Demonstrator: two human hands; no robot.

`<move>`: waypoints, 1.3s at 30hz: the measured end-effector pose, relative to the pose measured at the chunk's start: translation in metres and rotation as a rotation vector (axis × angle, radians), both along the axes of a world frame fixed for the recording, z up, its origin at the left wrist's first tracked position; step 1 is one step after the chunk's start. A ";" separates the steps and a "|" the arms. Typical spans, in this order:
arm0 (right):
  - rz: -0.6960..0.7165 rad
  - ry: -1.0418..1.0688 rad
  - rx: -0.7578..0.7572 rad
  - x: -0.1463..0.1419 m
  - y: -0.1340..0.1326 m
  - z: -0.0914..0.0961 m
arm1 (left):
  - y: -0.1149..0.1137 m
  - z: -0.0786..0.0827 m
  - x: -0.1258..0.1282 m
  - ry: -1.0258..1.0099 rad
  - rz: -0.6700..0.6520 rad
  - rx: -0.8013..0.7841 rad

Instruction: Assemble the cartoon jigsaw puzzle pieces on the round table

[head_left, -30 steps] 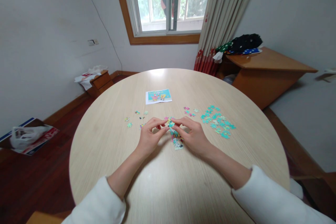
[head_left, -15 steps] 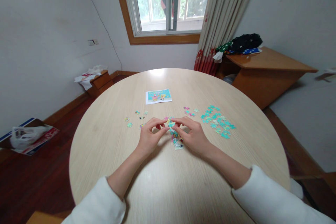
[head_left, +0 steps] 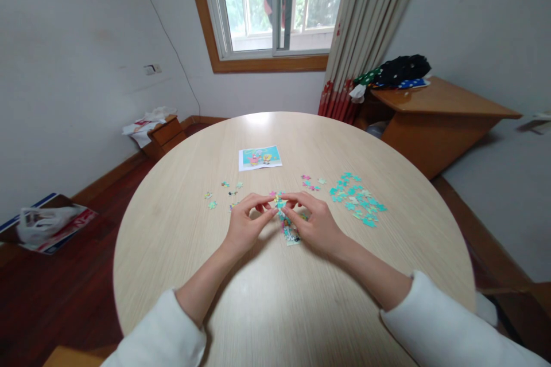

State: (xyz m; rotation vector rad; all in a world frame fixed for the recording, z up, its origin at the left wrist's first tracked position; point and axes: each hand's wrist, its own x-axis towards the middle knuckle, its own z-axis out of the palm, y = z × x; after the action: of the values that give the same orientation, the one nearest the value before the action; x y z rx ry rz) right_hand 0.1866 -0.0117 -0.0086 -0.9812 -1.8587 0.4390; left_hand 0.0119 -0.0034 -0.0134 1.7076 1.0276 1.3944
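Between my fingertips is a small section of jigsaw puzzle pieces [head_left: 280,204] in teal, yellow and pink. My left hand [head_left: 248,219] pinches it from the left side, thumb and forefinger at its edge. From the right, my right hand [head_left: 315,220] grips the same section in a like pinch. Just below the fingers, a joined puzzle part [head_left: 292,236] lies on the table, partly covered by my right hand. Whether the two parts are connected, I cannot tell.
Loose teal pieces [head_left: 359,199] are spread right of my hands, with a few pink pieces [head_left: 310,184] nearer. Several mixed pieces [head_left: 212,205] lie to the left. Behind them a printed picture card [head_left: 260,157] rests on the round table [head_left: 181,183].
Both hands stay in nearly the same place around the puzzle section. My right thumb has shifted very slightly; the pieces on the table have not moved.
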 end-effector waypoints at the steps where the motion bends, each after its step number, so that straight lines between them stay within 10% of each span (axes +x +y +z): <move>1: 0.003 -0.003 -0.002 0.000 0.000 0.000 | 0.000 0.000 0.000 0.000 0.005 0.003; 39: 0.018 -0.020 -0.031 -0.001 0.001 0.001 | 0.000 -0.001 0.000 0.016 0.009 -0.002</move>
State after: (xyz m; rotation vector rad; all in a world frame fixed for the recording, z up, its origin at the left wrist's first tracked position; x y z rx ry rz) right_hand 0.1860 -0.0109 -0.0071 -0.9932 -1.8847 0.4719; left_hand 0.0123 -0.0039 -0.0141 1.7169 1.0460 1.3867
